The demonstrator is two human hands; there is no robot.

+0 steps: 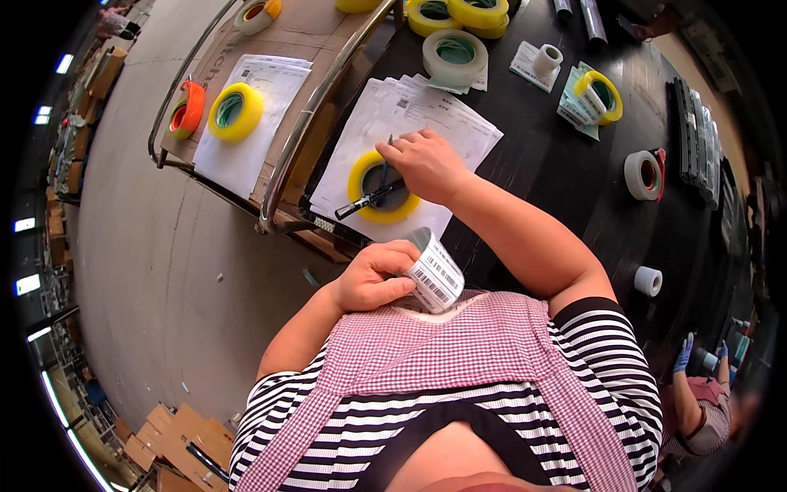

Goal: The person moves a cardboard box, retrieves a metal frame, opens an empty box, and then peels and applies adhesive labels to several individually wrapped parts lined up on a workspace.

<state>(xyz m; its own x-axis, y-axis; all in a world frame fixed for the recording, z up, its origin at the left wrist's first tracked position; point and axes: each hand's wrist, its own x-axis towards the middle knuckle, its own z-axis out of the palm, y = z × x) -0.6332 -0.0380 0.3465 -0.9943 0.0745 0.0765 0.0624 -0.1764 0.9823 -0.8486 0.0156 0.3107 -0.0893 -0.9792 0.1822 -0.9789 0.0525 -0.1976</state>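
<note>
Curled in my left hand [377, 275], close to my apron, is a strip of white barcode labels [438, 275], thumb on one side and fingers behind. My right hand [426, 164] is over a yellow tape roll [357, 176] lying flat on printed sheets [467, 127]. Its closed fingertips are at a slim dark pointed tool [384, 174], whose kind I cannot make out; part of it is hidden by the fingers. A black and silver pen [354, 208] lies across the tape roll.
To the left, a metal-railed cart [283, 176] carries another yellow tape roll [256, 115], an orange roll [195, 105] and papers. The black table [533, 180] holds clear tape [455, 53], label rolls [648, 281] and wrapped black bars [697, 139]. A gloved co-worker [697, 410] is at lower right.
</note>
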